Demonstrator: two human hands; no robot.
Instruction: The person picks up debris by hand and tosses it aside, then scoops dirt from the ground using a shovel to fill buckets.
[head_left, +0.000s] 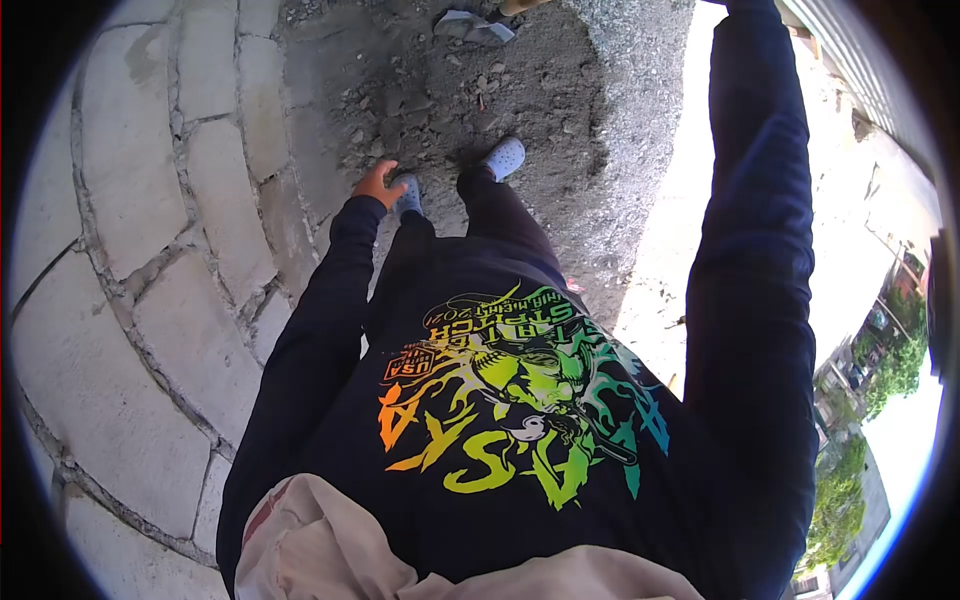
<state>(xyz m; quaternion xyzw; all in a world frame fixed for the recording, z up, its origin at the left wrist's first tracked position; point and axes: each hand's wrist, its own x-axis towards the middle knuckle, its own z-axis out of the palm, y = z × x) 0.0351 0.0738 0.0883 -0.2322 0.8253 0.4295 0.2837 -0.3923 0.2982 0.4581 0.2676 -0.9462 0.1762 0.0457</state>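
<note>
My left hand [376, 186] hangs beside the block wall at the left, near my left shoe. Its thumb and fingers are apart, and nothing shows between them. My right arm [752, 220] stretches up to the top edge of the view, where my right hand is out of frame. Below are my two light clogs [506, 158], on rough ground. A dark shirt with a bright multicoloured print [530, 390] covers my body, and a pale cloth [320, 540] lies across my chest.
A mortared block wall [225, 200] curves along the left. Rubble and grey gravel [550, 110] cover the ground, with a crumpled grey piece [474, 28] at the top. To the right are sunlit ground [665, 230], a corrugated surface [870, 75] and trees [900, 350].
</note>
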